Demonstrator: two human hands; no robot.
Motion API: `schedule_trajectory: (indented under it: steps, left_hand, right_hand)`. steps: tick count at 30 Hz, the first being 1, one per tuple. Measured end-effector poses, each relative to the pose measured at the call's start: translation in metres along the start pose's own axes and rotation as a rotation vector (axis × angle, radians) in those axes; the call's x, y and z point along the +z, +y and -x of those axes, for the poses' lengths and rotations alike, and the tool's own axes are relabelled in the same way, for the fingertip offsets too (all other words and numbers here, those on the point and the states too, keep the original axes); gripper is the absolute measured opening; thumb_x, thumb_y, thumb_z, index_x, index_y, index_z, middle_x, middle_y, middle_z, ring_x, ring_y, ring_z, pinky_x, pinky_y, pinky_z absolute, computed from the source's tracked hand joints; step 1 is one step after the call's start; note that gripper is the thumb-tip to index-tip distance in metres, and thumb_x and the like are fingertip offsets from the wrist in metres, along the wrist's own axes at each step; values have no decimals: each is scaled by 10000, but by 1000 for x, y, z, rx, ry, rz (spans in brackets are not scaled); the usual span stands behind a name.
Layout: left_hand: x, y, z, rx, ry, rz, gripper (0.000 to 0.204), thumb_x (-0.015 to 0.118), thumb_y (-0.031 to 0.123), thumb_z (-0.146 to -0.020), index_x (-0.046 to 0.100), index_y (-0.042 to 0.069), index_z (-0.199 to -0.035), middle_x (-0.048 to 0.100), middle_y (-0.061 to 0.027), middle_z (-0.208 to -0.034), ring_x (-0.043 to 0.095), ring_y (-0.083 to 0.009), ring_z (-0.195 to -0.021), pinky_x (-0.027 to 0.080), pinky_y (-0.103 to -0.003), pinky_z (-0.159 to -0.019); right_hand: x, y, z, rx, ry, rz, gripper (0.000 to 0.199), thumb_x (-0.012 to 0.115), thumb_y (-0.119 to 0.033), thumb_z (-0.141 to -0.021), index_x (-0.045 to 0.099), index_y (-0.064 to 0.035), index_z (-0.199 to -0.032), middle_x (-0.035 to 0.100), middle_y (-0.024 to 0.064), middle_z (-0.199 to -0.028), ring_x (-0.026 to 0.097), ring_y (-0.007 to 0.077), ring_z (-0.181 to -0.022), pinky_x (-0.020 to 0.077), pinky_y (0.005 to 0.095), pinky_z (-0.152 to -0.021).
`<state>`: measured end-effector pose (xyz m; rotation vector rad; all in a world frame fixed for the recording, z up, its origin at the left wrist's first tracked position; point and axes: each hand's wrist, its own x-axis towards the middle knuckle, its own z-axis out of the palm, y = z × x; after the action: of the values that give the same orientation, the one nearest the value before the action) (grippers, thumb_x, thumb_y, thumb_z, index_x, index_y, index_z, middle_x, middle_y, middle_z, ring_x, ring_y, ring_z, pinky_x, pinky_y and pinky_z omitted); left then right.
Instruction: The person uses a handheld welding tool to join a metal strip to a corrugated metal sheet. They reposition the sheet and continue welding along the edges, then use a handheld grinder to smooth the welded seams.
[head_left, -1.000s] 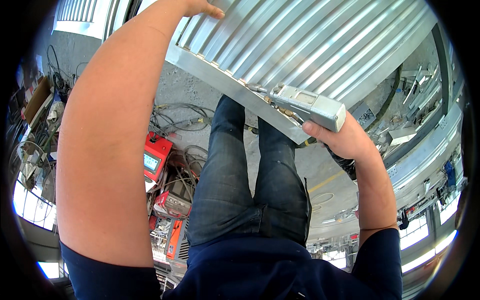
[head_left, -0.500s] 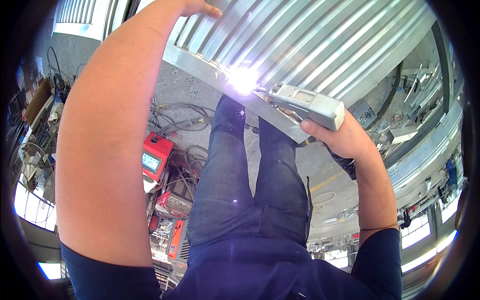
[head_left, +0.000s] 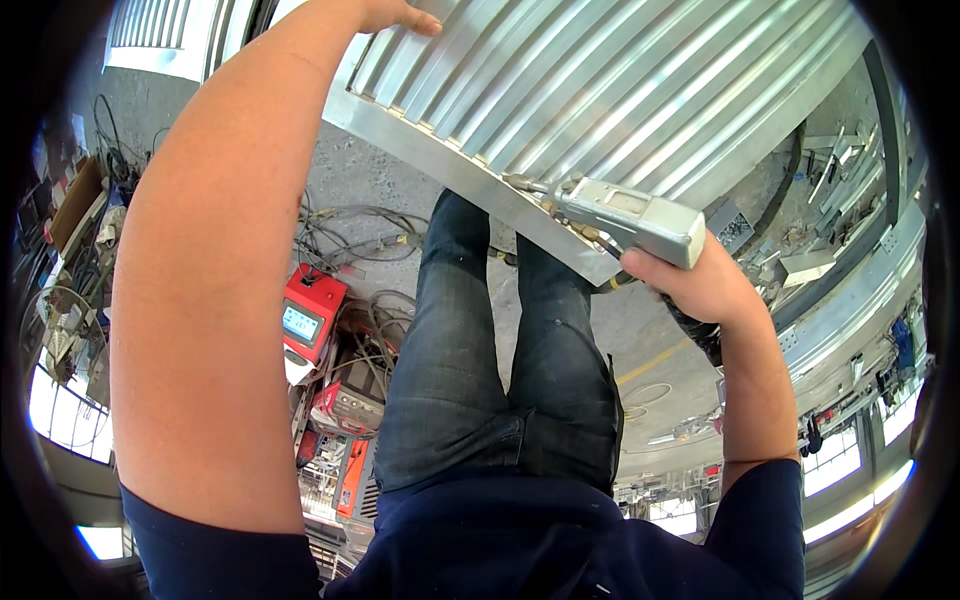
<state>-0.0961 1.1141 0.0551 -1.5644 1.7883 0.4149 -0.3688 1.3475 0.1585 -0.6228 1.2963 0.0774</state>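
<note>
A silvery ribbed metal panel (head_left: 590,90) with a flat frame bar (head_left: 430,155) along its near side slants across the top of the view. My right hand (head_left: 690,285) is wrapped round a grey, boxy hand-held welding gun (head_left: 640,215). The gun's narrow nozzle (head_left: 525,183) points left, close to the seam where the ribs meet the bar; no light shows at its tip. My left hand (head_left: 390,16) rests by the panel's far left corner, a digit stretched over the metal. The upper picture edge cuts off its other fingers.
A red machine with a lit screen (head_left: 303,322) stands left of my legs, with another red unit (head_left: 350,395) behind it. Cables (head_left: 350,220) lie coiled on the concrete floor. Metal offcuts (head_left: 805,265) and long strips lie at the right.
The bright welding flash at the nozzle has gone out. My right hand and the gun have shifted slightly right and toward me. My left hand has barely moved.
</note>
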Motion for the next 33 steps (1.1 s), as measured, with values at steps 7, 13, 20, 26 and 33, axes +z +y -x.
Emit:
schedule_trajectory:
  steps: [7, 13, 20, 26, 33]
  left_hand:
    - [4, -4, -1, 9, 29, -5, 1531, 888, 599, -523, -113, 36, -1535, -56, -390, -1539, 99, -612, -1395, 210, -580, -1159]
    - [2, 0, -1, 6, 18, 8, 1535, 895, 587, -520, -117, 37, -1534, -61, -387, -1540, 100, -613, -1393, 213, -574, -1161]
    - [0, 2, 0, 8, 10, 5, 1525, 889, 582, -542, -138, 39, -1530, -72, -377, -1544, 97, -598, -1403, 208, -562, -1167]
    - [0, 2, 2, -4, -6, -13, 1516, 880, 588, -557, -149, 43, -1528, -75, -371, -1548, 98, -585, -1409, 207, -553, -1171]
    - [14, -4, -7, -118, 62, 734, 1385, 838, 555, -664, -116, 65, -1540, -58, -320, -1575, 99, -418, -1474, 212, -448, -1198]
  right_hand:
    - [-19, 35, 17, -24, 34, -155, 511, 738, -268, -878, 560, -28, -1293, 616, 2, -900, 546, 89, -738, 477, 264, -628]
    - [-15, 32, 11, -42, 19, -125, 530, 732, -313, -885, 554, -33, -1299, 604, 3, -883, 534, 90, -706, 473, 272, -603]
    - [-10, 27, -1, -70, -43, -96, 537, 717, -338, -898, 544, -41, -1310, 593, -1, -853, 522, 84, -665, 466, 266, -577]
    - [-11, 23, -5, -68, -69, -73, 535, 708, -332, -905, 539, -44, -1323, 610, 8, -882, 533, 87, -683, 472, 265, -584]
    - [-5, 36, -13, -284, -13, -109, 519, 707, -296, -902, 548, -46, -1328, 633, 12, -950, 552, 86, -743, 486, 261, -598]
